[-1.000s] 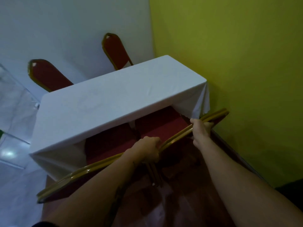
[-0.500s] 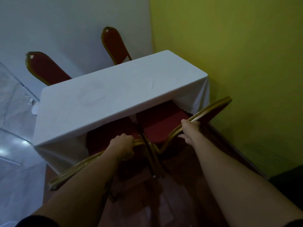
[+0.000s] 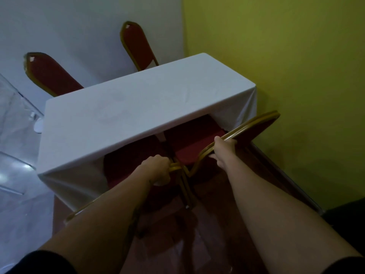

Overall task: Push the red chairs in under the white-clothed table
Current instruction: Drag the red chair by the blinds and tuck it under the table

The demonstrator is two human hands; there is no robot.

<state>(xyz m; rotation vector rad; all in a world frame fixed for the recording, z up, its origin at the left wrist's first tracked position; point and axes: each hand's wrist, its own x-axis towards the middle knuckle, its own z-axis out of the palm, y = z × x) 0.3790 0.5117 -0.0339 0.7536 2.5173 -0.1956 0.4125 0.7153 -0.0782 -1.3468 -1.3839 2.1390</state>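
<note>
Yellow wall runs along the right-hand side, grey-white wall beyond the hands, reddish floor below the forearms. White-clothed table sits straight ahead of both hands. Left hand closed around the gold frame of the left near chair, at its backrest corner; most of that backrest is hidden by the forearm. Right hand gripping the gold top rail of the right near chair, thumb over the rail, fingers under. Both near seats partly under the table's front edge, backrests clear of the cloth. The two chairs' inner legs touch or nearly touch between the hands. Two more red chairs stand at the far side, backs showing above the tabletop.
</note>
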